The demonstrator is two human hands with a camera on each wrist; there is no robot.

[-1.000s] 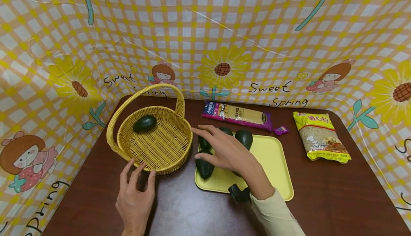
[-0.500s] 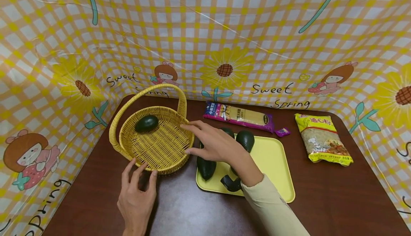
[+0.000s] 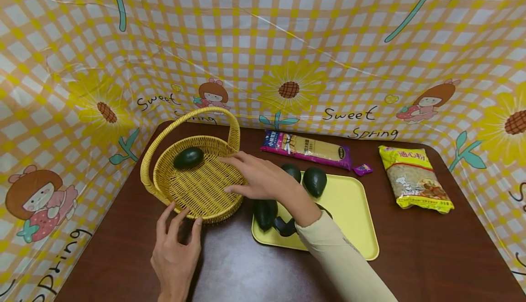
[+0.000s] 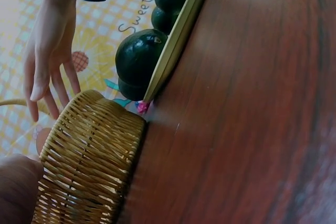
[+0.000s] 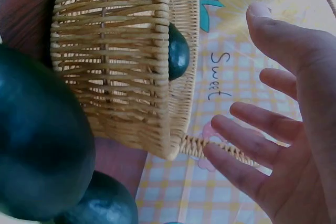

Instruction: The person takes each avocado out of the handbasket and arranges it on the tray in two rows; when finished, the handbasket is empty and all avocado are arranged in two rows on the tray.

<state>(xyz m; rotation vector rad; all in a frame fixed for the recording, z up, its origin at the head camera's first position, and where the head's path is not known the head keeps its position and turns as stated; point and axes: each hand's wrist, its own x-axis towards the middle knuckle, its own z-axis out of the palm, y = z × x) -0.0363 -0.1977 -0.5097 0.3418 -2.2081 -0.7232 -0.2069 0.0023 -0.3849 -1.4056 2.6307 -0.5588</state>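
A yellow wicker basket [image 3: 205, 217] with a tall handle stands at the left, with one dark green avocado [image 3: 188, 158] in its back left part. My left hand [image 3: 176, 249] is at the basket's front rim, fingers relaxed and fingertips right at the weave. In the left wrist view, the left thumb [image 4: 18, 182] lies against the basket's side. Above the basket's right rim hovers my right hand [image 3: 256, 176], fingers spread and holding nothing. Several more avocados [image 3: 314, 182] sit on a yellow tray [image 3: 349, 210], partly hidden by the right arm.
Behind the tray lies a purple pack of noodles [image 3: 308, 148], with a small purple packet [image 3: 362, 169] beside it. A yellow bag of pasta [image 3: 415, 177] lies at the right. Patterned cloth [image 3: 349, 28] walls the table on the back and sides.
My right hand has moved left from over the tray's avocados to above the basket's right rim. The left hand stays at the basket's front rim, and the view shifts slightly.
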